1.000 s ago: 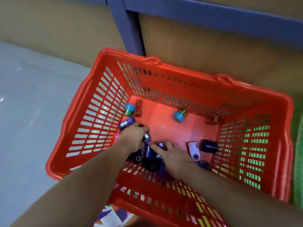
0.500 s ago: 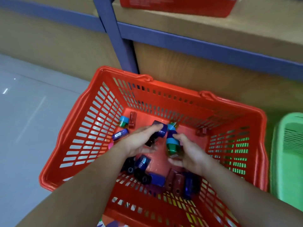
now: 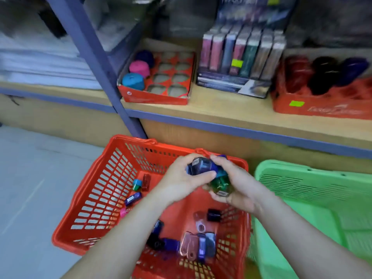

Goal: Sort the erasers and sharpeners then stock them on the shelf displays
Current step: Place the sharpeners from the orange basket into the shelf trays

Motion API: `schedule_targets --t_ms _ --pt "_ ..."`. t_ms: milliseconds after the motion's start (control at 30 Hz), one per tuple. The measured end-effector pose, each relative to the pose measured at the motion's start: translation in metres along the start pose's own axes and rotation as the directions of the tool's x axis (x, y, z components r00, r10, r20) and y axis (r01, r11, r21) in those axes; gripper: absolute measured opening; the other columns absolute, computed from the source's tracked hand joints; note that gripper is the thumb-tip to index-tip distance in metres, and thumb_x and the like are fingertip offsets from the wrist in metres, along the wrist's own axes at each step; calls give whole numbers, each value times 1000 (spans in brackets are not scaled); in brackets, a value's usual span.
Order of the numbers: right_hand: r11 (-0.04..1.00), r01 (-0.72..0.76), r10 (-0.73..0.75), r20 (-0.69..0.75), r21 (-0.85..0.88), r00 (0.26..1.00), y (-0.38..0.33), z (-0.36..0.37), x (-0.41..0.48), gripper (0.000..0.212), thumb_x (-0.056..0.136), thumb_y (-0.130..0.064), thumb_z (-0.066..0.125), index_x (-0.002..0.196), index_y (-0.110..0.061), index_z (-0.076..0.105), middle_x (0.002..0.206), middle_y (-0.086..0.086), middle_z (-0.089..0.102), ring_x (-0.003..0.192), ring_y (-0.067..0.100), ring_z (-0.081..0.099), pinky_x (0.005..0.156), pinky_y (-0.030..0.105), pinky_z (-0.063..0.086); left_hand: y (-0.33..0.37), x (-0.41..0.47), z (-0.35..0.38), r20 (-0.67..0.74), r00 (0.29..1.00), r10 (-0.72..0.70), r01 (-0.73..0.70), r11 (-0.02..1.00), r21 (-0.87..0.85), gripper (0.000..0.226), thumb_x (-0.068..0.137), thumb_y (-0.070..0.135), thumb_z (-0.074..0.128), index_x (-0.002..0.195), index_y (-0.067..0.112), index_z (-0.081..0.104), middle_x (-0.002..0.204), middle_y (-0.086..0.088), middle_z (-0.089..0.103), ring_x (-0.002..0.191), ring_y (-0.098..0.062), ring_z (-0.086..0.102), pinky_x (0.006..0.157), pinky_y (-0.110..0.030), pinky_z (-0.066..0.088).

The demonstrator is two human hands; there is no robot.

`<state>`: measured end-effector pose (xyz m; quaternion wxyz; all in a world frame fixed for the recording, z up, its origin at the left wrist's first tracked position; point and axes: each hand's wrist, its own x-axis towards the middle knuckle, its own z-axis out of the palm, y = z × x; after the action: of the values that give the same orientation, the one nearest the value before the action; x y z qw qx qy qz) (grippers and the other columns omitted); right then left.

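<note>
Blue sharpeners (image 3: 201,168) gripped by L hand (image 3: 179,180); R hand (image 3: 241,188) curled round green sharpener (image 3: 219,185).

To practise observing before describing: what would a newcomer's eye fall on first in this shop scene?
First, the red basket at bottom centre, loose sharpeners scattered in it. Above it the left hand and right hand grip a blue and green bunch of sharpeners. A green basket sits at its right.

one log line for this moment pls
phase: sorting | left grip: holds blue sharpeners | right grip: holds green sharpener | both above red basket | loose sharpeners on its floor
</note>
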<state>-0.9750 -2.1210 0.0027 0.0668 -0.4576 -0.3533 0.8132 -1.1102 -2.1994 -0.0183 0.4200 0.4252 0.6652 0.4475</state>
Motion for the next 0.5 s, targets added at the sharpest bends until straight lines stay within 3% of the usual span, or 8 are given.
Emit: schedule_targets --t_ms 100,167,233,400,500 --pt "999 -5 6 28 -41 1000 -17 -6 -33 33 83 -53 63 82 -21 69 68 5 67 61 18 68 50 20 44 33 -5 13 -50 996 68 -57 979 197 41 61 58 67 81 23 61 80 -7 58 70 -15 57 69 -37 48" --pt "999 0 1 44 -33 999 -25 -13 -54 36 77 -56 66 83 -21 70 69 4 67 61 17 66 49 21 47 57 -12 22 -73 989 127 -87 911 403 46 56 63 60 85 28 59 88 1 49 82 -6 53 80 -23 45" --pt "999 41 -43 78 20 996 -32 -23 -73 36 71 -51 71 92 -22 68 73 1 69 58 12 62 53 22 49 84 -21 33 -37 979 201 -154 844 513 47 57 62 58 94 34 55 96 8 43 89 -1 52 85 -20 44" --pt "976 193 -205 115 102 972 -48 -58 -118 41 66 -35 73 104 -23 65 87 1 71 70 13 63 62 26 47 140 -32 64 137 940 313 -331 730 598 51 63 62 63 107 43 45 103 15 40 90 -1 55 81 -25 48" --pt "964 244 -255 104 103 961 -66 -78 -142 34 70 -32 73 103 -25 65 93 3 71 73 14 64 61 26 50 165 -31 82 150 914 376 -390 722 571 51 64 65 63 107 44 44 103 16 45 92 -1 53 82 -26 47"
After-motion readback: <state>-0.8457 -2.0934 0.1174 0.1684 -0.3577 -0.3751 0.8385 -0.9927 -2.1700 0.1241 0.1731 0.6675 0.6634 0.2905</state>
